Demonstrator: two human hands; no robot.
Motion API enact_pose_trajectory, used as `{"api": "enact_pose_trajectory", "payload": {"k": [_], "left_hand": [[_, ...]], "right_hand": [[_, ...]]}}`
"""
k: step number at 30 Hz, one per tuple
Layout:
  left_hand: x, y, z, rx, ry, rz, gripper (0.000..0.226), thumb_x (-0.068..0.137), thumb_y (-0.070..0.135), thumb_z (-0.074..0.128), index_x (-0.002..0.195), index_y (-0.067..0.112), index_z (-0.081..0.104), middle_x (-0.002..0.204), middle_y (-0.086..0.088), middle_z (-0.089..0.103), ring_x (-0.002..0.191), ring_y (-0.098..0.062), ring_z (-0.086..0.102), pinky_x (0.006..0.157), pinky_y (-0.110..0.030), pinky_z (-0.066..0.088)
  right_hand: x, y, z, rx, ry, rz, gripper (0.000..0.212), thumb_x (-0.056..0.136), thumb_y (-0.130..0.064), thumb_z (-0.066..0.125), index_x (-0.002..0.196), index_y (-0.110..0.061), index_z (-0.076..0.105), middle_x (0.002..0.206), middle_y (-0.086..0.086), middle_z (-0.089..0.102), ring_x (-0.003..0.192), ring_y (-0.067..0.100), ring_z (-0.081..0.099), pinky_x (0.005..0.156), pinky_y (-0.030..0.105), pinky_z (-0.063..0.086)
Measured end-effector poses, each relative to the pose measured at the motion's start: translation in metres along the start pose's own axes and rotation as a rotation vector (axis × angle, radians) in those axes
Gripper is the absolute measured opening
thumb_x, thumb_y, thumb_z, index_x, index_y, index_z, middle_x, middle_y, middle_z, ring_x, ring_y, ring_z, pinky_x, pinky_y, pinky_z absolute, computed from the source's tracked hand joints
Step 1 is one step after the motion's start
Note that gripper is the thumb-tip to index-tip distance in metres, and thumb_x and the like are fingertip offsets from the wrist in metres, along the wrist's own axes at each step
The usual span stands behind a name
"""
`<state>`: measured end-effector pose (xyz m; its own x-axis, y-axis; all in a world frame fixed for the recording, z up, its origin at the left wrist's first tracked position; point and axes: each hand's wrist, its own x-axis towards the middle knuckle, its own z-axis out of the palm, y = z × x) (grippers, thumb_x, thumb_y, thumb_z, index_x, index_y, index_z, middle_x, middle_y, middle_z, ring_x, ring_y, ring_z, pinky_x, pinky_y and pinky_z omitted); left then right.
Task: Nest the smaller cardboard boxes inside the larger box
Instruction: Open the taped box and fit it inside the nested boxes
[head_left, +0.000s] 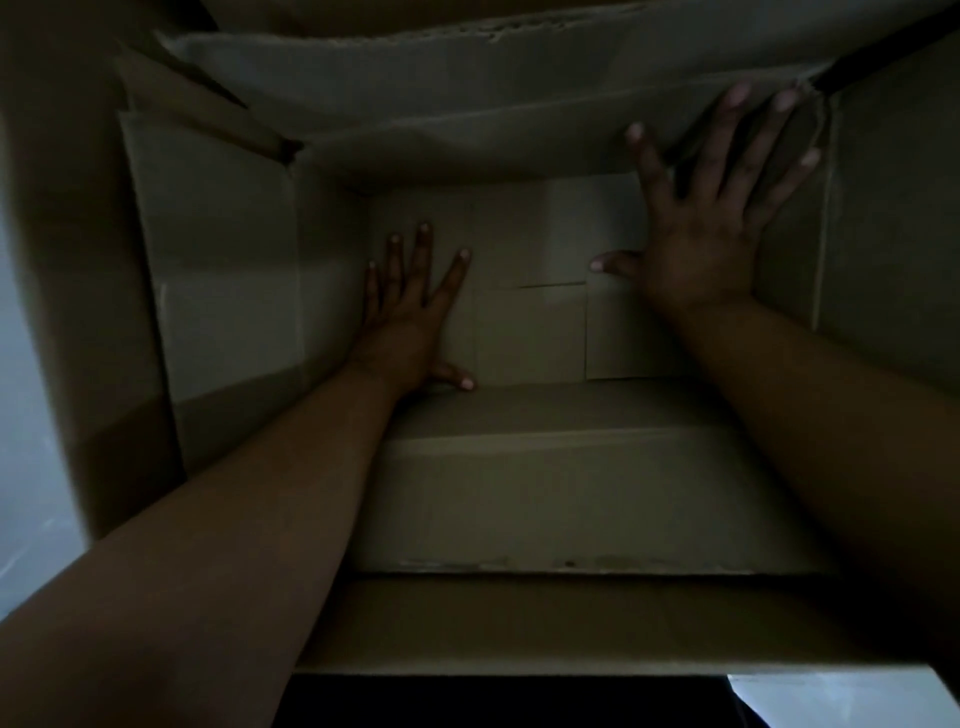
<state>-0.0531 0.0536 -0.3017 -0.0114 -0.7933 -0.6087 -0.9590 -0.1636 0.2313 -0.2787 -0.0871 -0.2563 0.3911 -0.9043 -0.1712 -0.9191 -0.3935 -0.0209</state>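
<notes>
I look straight down into a dim, open cardboard box that seems to sit inside a larger cardboard box. My left hand lies flat with spread fingers on the inner box's floor, at its left side. My right hand is higher, fingers spread, pressing against the far flap and the right wall of the inner box. Neither hand holds anything. The box floor shows folded bottom flaps with a seam.
The inner box's left flap stands open against the outer wall. A brown outer wall runs along the near side. Pale floor shows at the far left and bottom right. The light is very low.
</notes>
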Motion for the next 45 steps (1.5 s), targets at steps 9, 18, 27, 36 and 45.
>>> {"api": "enact_pose_trajectory", "payload": {"k": [9,18,27,36,45], "left_hand": [[0.006,0.000,-0.015,0.053,0.016,0.029,0.136,0.048,0.059,0.080,0.147,0.035,-0.010,0.155,-0.011,-0.024,0.140,-0.037,-0.024,0.111,-0.053,-0.008],[-0.002,0.015,-0.053,-0.077,0.026,0.022,0.114,0.069,0.054,0.071,0.149,0.029,-0.006,0.159,-0.008,-0.004,0.146,-0.030,-0.001,0.115,-0.050,0.006],[-0.075,0.034,-0.126,-0.048,0.312,-0.001,0.102,0.078,0.057,0.058,0.150,0.017,-0.002,0.159,-0.013,0.002,0.146,-0.030,-0.001,0.116,-0.046,-0.003],[-0.155,0.034,-0.211,-0.155,0.442,-0.037,0.095,0.082,0.074,0.022,0.149,0.011,-0.003,0.158,-0.018,-0.005,0.145,-0.032,-0.008,0.115,-0.048,-0.004],[-0.154,0.017,-0.201,-0.381,0.430,-0.182,0.092,0.086,0.057,0.046,0.149,0.017,-0.007,0.158,-0.009,-0.014,0.145,-0.025,0.001,0.111,-0.045,0.025]], "right_hand": [[-0.006,0.002,0.005,0.003,0.044,0.060,0.118,0.053,-0.062,0.075,0.147,-0.041,0.007,0.153,0.032,0.010,0.135,0.059,0.009,0.103,0.067,-0.003],[-0.027,-0.005,-0.020,-0.044,-0.013,0.064,0.107,0.069,-0.047,0.072,0.149,-0.036,0.002,0.157,0.024,0.002,0.138,0.055,0.002,0.110,0.056,-0.007],[-0.049,0.006,-0.105,-0.064,-0.043,-0.023,0.095,0.082,-0.043,0.063,0.148,-0.037,-0.006,0.159,0.011,-0.006,0.144,0.038,-0.004,0.114,0.052,0.000],[-0.052,0.030,-0.204,-0.062,-0.031,0.036,0.091,0.086,-0.049,0.054,0.147,-0.038,-0.012,0.160,0.007,-0.009,0.144,0.037,-0.007,0.112,0.057,-0.001],[-0.086,0.046,-0.188,0.226,-0.194,0.311,0.095,0.088,-0.030,0.061,0.147,-0.036,-0.013,0.156,0.012,-0.023,0.144,0.038,0.008,0.097,0.052,0.043]]}}
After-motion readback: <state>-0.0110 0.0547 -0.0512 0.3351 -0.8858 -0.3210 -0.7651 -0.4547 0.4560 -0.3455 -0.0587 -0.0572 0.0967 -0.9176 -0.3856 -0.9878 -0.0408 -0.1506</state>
